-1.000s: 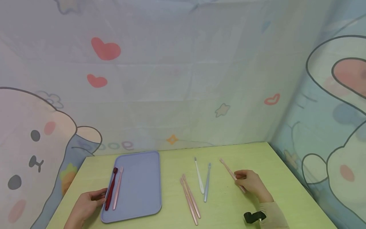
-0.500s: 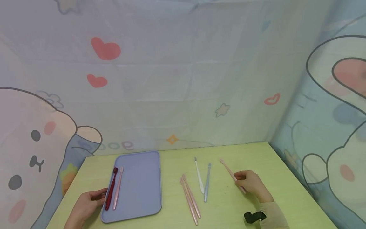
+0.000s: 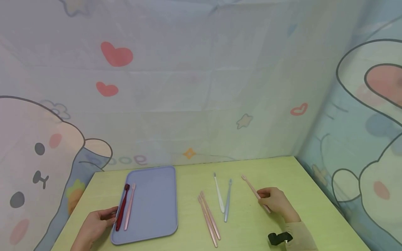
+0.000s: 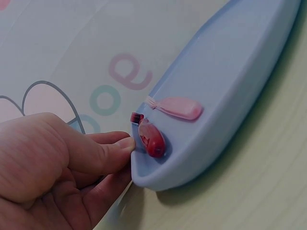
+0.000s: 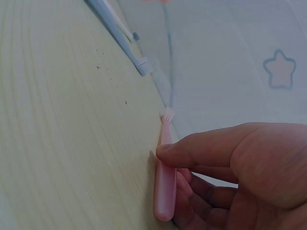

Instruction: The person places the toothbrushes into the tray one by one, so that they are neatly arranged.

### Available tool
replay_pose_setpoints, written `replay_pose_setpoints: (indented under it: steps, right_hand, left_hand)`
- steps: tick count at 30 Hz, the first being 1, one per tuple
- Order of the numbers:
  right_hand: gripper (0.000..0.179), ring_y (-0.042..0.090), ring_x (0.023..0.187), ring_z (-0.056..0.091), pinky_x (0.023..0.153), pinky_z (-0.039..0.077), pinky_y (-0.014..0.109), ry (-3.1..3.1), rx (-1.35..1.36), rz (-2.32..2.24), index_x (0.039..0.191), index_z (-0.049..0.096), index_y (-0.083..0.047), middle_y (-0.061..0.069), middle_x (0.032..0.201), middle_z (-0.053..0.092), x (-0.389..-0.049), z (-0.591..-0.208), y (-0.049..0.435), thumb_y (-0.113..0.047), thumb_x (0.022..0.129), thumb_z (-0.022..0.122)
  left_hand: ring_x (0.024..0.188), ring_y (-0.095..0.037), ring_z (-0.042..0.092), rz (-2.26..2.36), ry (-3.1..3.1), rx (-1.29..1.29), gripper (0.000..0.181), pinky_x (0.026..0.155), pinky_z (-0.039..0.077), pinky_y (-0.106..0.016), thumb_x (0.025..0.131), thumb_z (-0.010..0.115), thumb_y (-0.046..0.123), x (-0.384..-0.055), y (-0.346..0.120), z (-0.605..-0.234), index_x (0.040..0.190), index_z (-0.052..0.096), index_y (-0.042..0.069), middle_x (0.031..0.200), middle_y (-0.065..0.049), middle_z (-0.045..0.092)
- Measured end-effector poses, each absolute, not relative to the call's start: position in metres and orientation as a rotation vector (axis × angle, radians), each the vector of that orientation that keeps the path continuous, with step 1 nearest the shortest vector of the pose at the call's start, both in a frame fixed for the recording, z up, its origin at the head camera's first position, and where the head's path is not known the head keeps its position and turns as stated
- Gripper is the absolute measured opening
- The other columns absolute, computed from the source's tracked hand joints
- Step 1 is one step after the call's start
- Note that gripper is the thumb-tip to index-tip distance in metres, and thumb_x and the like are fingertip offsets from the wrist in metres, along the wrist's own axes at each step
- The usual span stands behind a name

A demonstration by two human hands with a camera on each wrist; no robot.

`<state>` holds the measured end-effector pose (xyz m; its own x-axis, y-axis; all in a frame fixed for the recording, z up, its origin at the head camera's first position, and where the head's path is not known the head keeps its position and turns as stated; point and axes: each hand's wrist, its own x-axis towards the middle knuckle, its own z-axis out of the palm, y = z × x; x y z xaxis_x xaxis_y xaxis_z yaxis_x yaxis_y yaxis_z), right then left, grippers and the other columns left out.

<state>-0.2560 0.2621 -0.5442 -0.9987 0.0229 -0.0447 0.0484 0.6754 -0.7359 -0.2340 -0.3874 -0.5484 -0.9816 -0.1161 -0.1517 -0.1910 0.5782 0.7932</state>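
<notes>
My right hand [image 3: 276, 202] pinches a pink toothbrush [image 5: 165, 191] by its handle between thumb and fingers, at the right of the table. The brush head points away, toward the back wall. At the left, my left hand [image 3: 94, 225] pinches the left rim of a blue-purple tray [image 4: 216, 72], thumb and fingers on its edge. Inside the tray, near that hand, lie a dark red toothbrush [image 4: 152, 140] and a second pink toothbrush [image 4: 180, 107], side by side with heads toward the back.
Between tray and right hand, two more pink toothbrushes [image 3: 208, 219] lie close together on the yellow-green table [image 3: 188, 177]. A white toothbrush [image 3: 219, 195] and a blue toothbrush [image 3: 228, 202] lie beyond them. A printed cloth [image 3: 201, 87] hangs behind the table.
</notes>
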Motion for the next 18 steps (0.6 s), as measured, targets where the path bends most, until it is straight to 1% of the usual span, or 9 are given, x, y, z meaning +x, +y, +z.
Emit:
replay_pose_setpoints:
  steps: [1, 4, 7, 9, 10, 12, 13, 16, 18]
  right_hand:
    - [0.036, 0.019, 0.093, 0.068, 0.081, 0.054, 0.035, 2.845, 0.060, -1.253, 0.122, 0.075, 0.006, 0.005, 0.103, 0.076, -0.2561, -0.5443, 0.2622, -0.004, 0.087, 0.079]
    - [0.037, 0.020, 0.094, 0.068, 0.081, 0.054, 0.035, 2.841, 0.062, -1.258, 0.122, 0.075, 0.006, 0.005, 0.104, 0.076, -0.2570, -0.5451, 0.2630, -0.005, 0.088, 0.079]
    - [0.037, 0.020, 0.094, 0.068, 0.082, 0.054, 0.036, 2.843, 0.065, -1.255, 0.123, 0.074, 0.006, 0.005, 0.104, 0.076, -0.2581, -0.5458, 0.2642, -0.005, 0.088, 0.079]
    - [0.038, 0.020, 0.095, 0.068, 0.082, 0.054, 0.036, 2.848, 0.066, -1.247, 0.123, 0.074, 0.006, 0.005, 0.105, 0.076, -0.2587, -0.5463, 0.2648, -0.006, 0.088, 0.079]
    - [0.038, 0.020, 0.095, 0.068, 0.082, 0.054, 0.036, 2.849, 0.066, -1.244, 0.124, 0.074, 0.006, 0.005, 0.105, 0.076, -0.2590, -0.5466, 0.2650, -0.006, 0.088, 0.079]
    - [0.038, 0.019, 0.094, 0.068, 0.082, 0.054, 0.036, 2.855, 0.065, -1.237, 0.123, 0.075, 0.006, 0.005, 0.104, 0.076, -0.2594, -0.5468, 0.2653, -0.006, 0.087, 0.079]
    - [0.038, 0.019, 0.094, 0.068, 0.082, 0.054, 0.036, 2.854, 0.063, -1.236, 0.123, 0.074, 0.006, 0.005, 0.104, 0.076, -0.2593, -0.5468, 0.2653, -0.006, 0.087, 0.079]
    - [0.039, 0.019, 0.094, 0.068, 0.081, 0.055, 0.035, 2.842, 0.062, -1.255, 0.124, 0.074, 0.006, 0.005, 0.104, 0.076, -0.2593, -0.5466, 0.2648, -0.005, 0.087, 0.079]
    - [0.039, 0.019, 0.093, 0.067, 0.079, 0.055, 0.034, 2.819, 0.055, -1.290, 0.125, 0.073, 0.008, 0.006, 0.105, 0.076, -0.2592, -0.5461, 0.2641, -0.004, 0.088, 0.078]
  left_hand:
    - [0.114, -0.029, 0.069, 1.380, 2.716, -0.265, 0.046, 0.084, 0.053, -0.027, 0.096, 0.077, 0.003, -0.2340, -0.3875, -0.5484, 0.139, 0.064, -0.010, 0.115, -0.019, 0.078]
    - [0.115, -0.031, 0.069, 1.376, 2.719, -0.259, 0.047, 0.087, 0.054, -0.031, 0.096, 0.077, 0.004, -0.2347, -0.3878, -0.5484, 0.139, 0.064, -0.009, 0.115, -0.019, 0.078]
    - [0.115, -0.032, 0.068, 1.378, 2.720, -0.263, 0.047, 0.086, 0.053, -0.028, 0.096, 0.077, 0.003, -0.2364, -0.3874, -0.5485, 0.139, 0.064, -0.009, 0.114, -0.018, 0.078]
    - [0.114, -0.030, 0.069, 1.379, 2.720, -0.263, 0.046, 0.082, 0.050, -0.023, 0.096, 0.077, 0.003, -0.2371, -0.3875, -0.5488, 0.139, 0.064, -0.009, 0.114, -0.018, 0.078]
    - [0.113, -0.030, 0.069, 1.381, 2.718, -0.266, 0.046, 0.083, 0.051, -0.025, 0.096, 0.077, 0.003, -0.2374, -0.3873, -0.5488, 0.139, 0.064, -0.009, 0.114, -0.018, 0.078]
    - [0.113, -0.031, 0.069, 1.384, 2.715, -0.271, 0.046, 0.088, 0.054, -0.031, 0.096, 0.077, 0.003, -0.2375, -0.3869, -0.5486, 0.139, 0.065, -0.009, 0.114, -0.018, 0.078]
    - [0.114, -0.032, 0.069, 1.386, 2.711, -0.272, 0.046, 0.093, 0.054, -0.038, 0.096, 0.077, 0.003, -0.2372, -0.3869, -0.5487, 0.139, 0.065, -0.009, 0.114, -0.018, 0.078]
    - [0.116, -0.036, 0.068, 1.384, 2.711, -0.270, 0.046, 0.103, 0.048, -0.057, 0.096, 0.077, 0.003, -0.2359, -0.3867, -0.5487, 0.138, 0.064, -0.010, 0.115, -0.020, 0.078]
    - [0.117, -0.039, 0.068, 1.381, 2.711, -0.263, 0.045, 0.105, 0.045, -0.062, 0.097, 0.077, 0.003, -0.2347, -0.3867, -0.5483, 0.138, 0.064, -0.011, 0.116, -0.022, 0.077]
